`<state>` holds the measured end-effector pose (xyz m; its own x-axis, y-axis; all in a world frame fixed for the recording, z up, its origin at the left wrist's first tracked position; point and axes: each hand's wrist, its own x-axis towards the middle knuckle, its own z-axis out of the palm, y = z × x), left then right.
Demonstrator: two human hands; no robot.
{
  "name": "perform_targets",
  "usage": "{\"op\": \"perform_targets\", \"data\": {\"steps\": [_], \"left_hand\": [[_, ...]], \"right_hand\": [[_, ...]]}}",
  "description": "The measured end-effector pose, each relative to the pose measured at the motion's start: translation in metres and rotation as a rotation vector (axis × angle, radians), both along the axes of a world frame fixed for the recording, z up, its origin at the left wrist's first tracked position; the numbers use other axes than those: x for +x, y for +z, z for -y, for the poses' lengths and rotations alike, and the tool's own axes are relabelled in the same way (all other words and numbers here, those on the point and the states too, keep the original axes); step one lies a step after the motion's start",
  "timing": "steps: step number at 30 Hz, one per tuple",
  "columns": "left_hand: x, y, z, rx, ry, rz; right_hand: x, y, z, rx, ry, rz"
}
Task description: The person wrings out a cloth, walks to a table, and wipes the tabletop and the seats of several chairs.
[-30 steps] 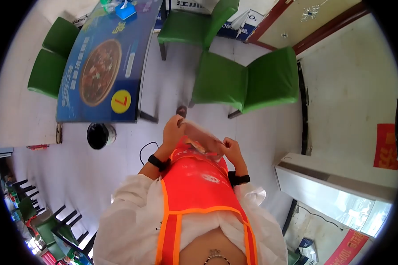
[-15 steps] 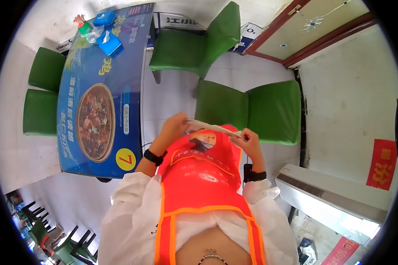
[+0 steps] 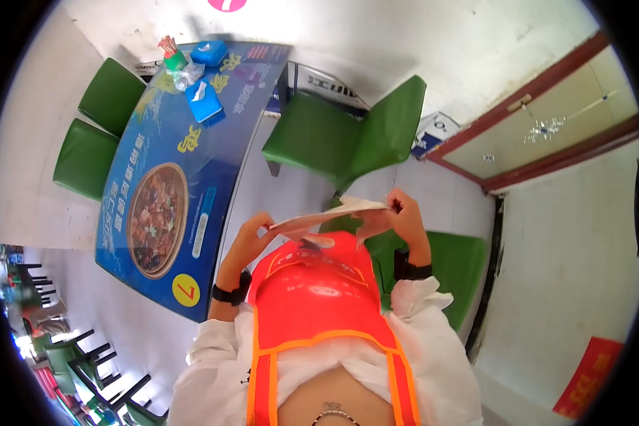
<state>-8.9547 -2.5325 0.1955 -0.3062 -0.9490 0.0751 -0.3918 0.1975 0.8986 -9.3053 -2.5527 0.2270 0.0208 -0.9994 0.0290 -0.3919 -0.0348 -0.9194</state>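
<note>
A pale, thin cloth is stretched between my two hands in front of the red apron. My left hand pinches one end of it, near the table's side. The other end is in the closed fingers of my right hand, held slightly higher. Part of the cloth hangs down beside my right hand, and its edge looks uneven. Black bands circle both wrists.
A blue printed table stands on the left, with tissue packs and a green holder at its far end. Green chairs stand beyond and below my hands. A red-framed door is at the upper right.
The cloth is now raised and spread wider, with a flap hanging down. My hands have moved farther apart, and the view has turned and shifted.
</note>
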Motion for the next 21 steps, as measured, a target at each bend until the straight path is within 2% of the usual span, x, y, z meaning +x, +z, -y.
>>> {"op": "perform_targets", "data": {"steps": [4, 6, 7, 8, 9, 10, 14, 16, 18, 19, 21], "left_hand": [[-0.056, -0.008, 0.035, 0.111, 0.039, 0.117], [-0.081, -0.012, 0.057, 0.050, 0.009, 0.095], [-0.090, -0.014, 0.069, 0.061, -0.059, 0.116], [-0.101, -0.017, 0.078, 0.080, -0.124, 0.135], [-0.111, -0.008, 0.092, 0.125, -0.164, 0.177], [-0.125, 0.006, 0.106, 0.159, -0.202, 0.226], [-0.175, 0.021, 0.135, 0.117, -0.242, 0.206], [-0.193, 0.022, 0.144, 0.101, -0.238, 0.204], [-0.202, 0.024, 0.150, 0.261, -0.156, 0.258], [-0.204, 0.028, 0.153, 0.259, -0.161, 0.250], [-0.204, 0.038, 0.161, 0.519, -0.098, 0.169]], "right_hand": [[-0.039, -0.034, 0.022, 0.044, -0.062, -0.110], [-0.068, -0.070, 0.016, 0.107, -0.141, -0.027], [-0.078, -0.065, 0.012, 0.117, -0.134, -0.033], [-0.087, -0.058, 0.005, 0.219, -0.121, 0.089], [-0.100, -0.054, -0.003, 0.326, -0.108, 0.214], [-0.116, -0.063, -0.009, 0.346, -0.100, 0.216], [-0.138, -0.087, -0.017, 0.303, -0.216, 0.245], [-0.146, -0.082, -0.001, 0.237, -0.367, 0.212], [-0.153, -0.083, 0.021, 0.258, -0.403, 0.273], [-0.154, -0.081, 0.037, 0.208, -0.426, 0.249], [-0.156, -0.071, 0.070, 0.150, -0.448, 0.219]]}}
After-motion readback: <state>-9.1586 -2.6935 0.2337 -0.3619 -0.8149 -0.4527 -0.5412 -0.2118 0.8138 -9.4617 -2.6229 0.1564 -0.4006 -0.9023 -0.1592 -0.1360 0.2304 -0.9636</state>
